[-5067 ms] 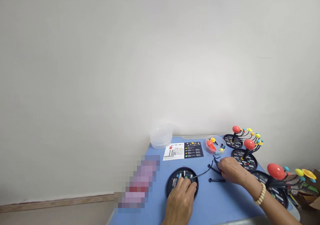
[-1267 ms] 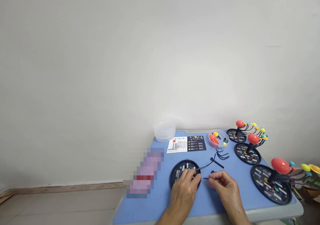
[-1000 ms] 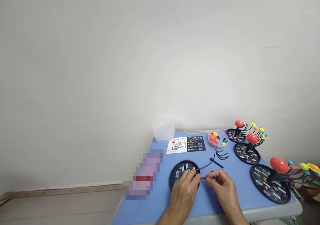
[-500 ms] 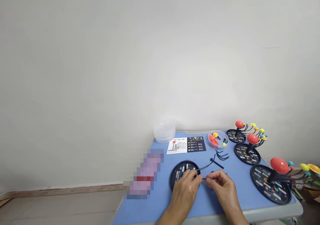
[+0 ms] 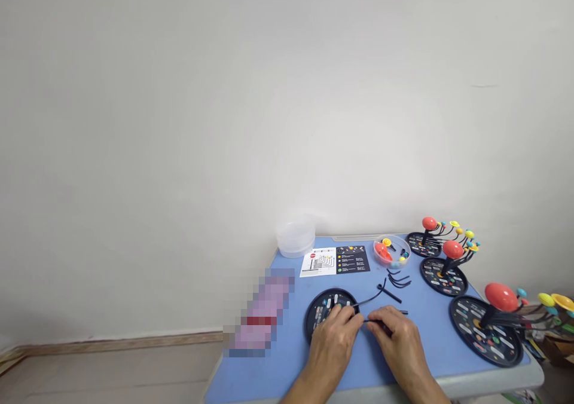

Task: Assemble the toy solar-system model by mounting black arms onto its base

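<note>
My left hand (image 5: pixel 332 339) is closed over the right side of a round black printed base (image 5: pixel 319 308), pinching thin black plastic rods. One curved black rod (image 5: pixel 371 298) sticks out from under its fingers toward the upper right. Just right of it, my right hand (image 5: pixel 400 339) grips a short dark rod (image 5: pixel 368 320) that spans the small gap between both hands. Where the rods meet the base is hidden by my left fingers. Beyond the hands lie a straight black post (image 5: pixel 391 293) and several loose curved rods (image 5: pixel 397 279).
Three planet models (image 5: pixel 501 297) with red balls stand along the right side of the blue table (image 5: pixel 278 368). A clear dish (image 5: pixel 391 265) holds red, yellow and blue parts. Behind the base are an instruction sheet (image 5: pixel 318 262) and stacked clear containers (image 5: pixel 296 241).
My right hand has turned and its fingers have curled further around the rod. A black rod end now shows beyond its knuckles. My left hand stays almost in place.
</note>
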Demonstrator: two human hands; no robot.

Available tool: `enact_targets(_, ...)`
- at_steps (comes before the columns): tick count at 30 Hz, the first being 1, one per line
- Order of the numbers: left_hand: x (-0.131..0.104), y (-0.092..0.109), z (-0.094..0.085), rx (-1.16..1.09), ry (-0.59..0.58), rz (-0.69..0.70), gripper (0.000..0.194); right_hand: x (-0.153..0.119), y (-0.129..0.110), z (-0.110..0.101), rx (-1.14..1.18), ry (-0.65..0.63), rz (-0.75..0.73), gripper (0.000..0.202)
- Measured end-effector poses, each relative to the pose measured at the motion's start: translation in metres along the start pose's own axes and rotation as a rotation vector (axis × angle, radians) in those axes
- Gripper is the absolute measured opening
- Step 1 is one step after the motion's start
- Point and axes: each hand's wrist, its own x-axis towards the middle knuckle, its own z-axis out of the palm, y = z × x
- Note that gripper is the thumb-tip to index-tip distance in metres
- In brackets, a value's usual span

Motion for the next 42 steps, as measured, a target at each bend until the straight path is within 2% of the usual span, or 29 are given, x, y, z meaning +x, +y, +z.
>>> enact_targets(7, -0.001, -0.004, 0.003, -0.089, 0.052, 0.023, 0.027, 0.002, 0.002, -0.001, -0.108, 0.005, -0.035, 0.011)
enact_targets(15, -0.001, -0.003, 0.001, -0.155, 0.053, -0.014, 0.032, 0.004, 0.005, 0.002, -0.025, 0.019, 0.01, 0.01)
enact_targets(20, -0.001, -0.004, 0.003, -0.142, 0.045, -0.001, 0.034, 0.003, 0.005, 0.001, -0.106, -0.011, 0.006, 0.01)
enact_targets(31, -0.002, -0.012, 0.005, -0.243, 0.0, 0.002, 0.031, 0.013, 0.009, 0.004, -0.266, -0.055, -0.134, 0.016)
enact_targets(42, -0.003, -0.011, 0.004, -0.218, 0.034, 0.066, 0.036, 0.009, 0.016, 0.01, -0.374, 0.006, -0.332, 0.02)
